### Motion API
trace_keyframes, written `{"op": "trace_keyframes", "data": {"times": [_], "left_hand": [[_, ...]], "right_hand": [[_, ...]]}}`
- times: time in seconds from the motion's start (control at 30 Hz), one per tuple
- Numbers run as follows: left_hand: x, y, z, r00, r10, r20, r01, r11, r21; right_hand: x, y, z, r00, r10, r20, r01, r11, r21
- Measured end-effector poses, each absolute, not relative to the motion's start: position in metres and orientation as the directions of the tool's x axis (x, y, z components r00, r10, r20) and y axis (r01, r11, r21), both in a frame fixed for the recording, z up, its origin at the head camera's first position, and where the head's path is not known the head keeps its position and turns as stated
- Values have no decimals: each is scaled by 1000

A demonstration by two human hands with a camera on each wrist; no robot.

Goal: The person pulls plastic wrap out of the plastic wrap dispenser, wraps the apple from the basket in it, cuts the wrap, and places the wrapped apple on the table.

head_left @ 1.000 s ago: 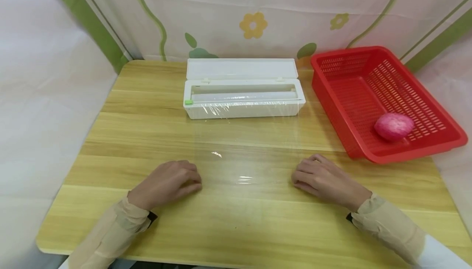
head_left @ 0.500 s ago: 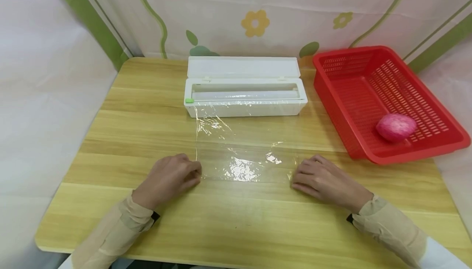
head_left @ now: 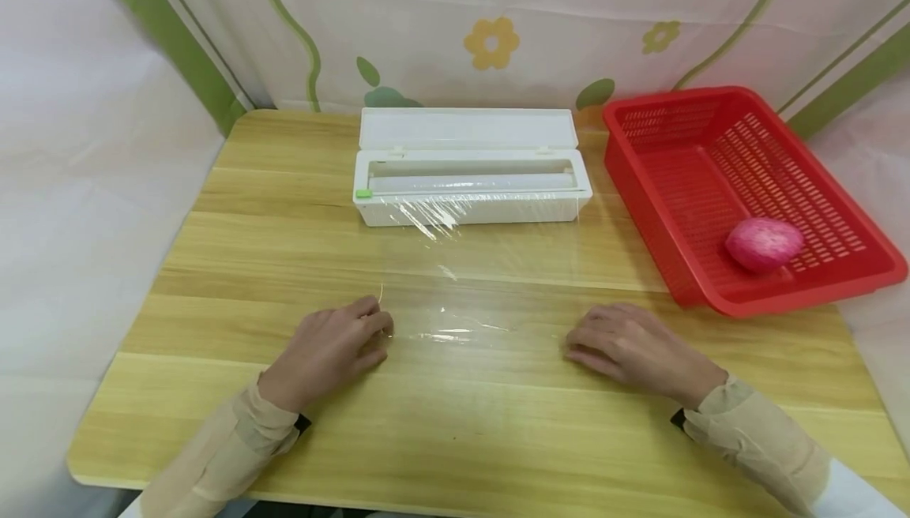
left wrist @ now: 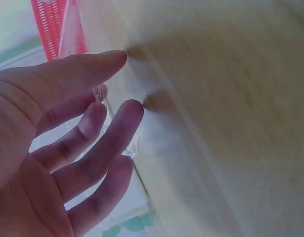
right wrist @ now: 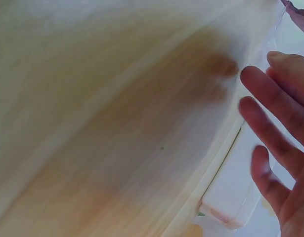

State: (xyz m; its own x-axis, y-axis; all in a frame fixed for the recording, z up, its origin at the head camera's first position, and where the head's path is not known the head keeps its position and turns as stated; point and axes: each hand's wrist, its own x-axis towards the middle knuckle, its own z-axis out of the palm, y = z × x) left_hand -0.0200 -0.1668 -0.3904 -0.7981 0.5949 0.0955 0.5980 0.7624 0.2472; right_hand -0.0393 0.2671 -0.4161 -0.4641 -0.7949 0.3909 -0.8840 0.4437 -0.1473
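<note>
A clear sheet of cling film (head_left: 455,289) stretches toward me from the roll (head_left: 469,183) inside a white cling film dispenser (head_left: 472,212). My left hand (head_left: 330,352) is at the film's near left corner. In the left wrist view its thumb (left wrist: 100,64) stands apart from its fingers, and a crinkled bit of film shows by a fingertip. At the near right corner my right hand (head_left: 633,348) pinches the film between thumb and forefinger. Its other fingers (right wrist: 270,96) are extended, close to the table.
A red plastic basket (head_left: 650,214) stands at the right of the wooden table (head_left: 235,242), holding a pink and white oval thing (head_left: 764,244). The dispenser's raised white lid (head_left: 468,129) is near the flower-printed curtain (head_left: 426,20) at the back.
The film's glints have shifted and its near edge has moved slightly away from me. My left hand's fingers have spread from a pinch; the right hand has moved slightly rightward.
</note>
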Motion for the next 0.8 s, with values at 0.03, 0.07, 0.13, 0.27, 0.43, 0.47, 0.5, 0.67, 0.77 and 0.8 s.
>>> {"op": "trace_keyframes", "data": {"times": [0.03,0.07,0.13,0.27,0.43,0.47,0.5,0.67,0.77,0.8], "left_hand": [[-19,-167,-390,-800,594,88,595,765,248],[-19,-167,-390,-802,592,80,590,767,252],[-18,-166,-390,-807,586,70,582,769,264],[-19,-164,-389,-827,558,65,550,780,299],[-18,-163,-389,-858,511,58,505,817,278],[-17,-163,-388,-861,505,57,500,822,272],[-17,-163,-388,-864,501,55,496,826,267],[-15,-163,-387,-864,499,65,498,830,251],[-16,-164,-387,-861,503,73,504,828,245],[-16,-165,-387,-861,503,74,505,827,246]], "right_hand": [[-39,268,-416,-464,-798,384,-885,441,-151],[-39,268,-415,-465,-802,375,-884,439,-159],[-38,269,-414,-464,-807,366,-885,431,-175],[-37,271,-413,-470,-800,373,-882,431,-188],[-35,275,-413,-490,-781,388,-871,436,-225],[-35,276,-413,-501,-778,380,-865,439,-242],[-34,277,-413,-513,-774,371,-858,446,-257],[-31,285,-413,-567,-751,337,-821,485,-300],[-30,289,-414,-584,-735,344,-809,494,-318],[-29,290,-414,-594,-729,340,-802,502,-324]]}}
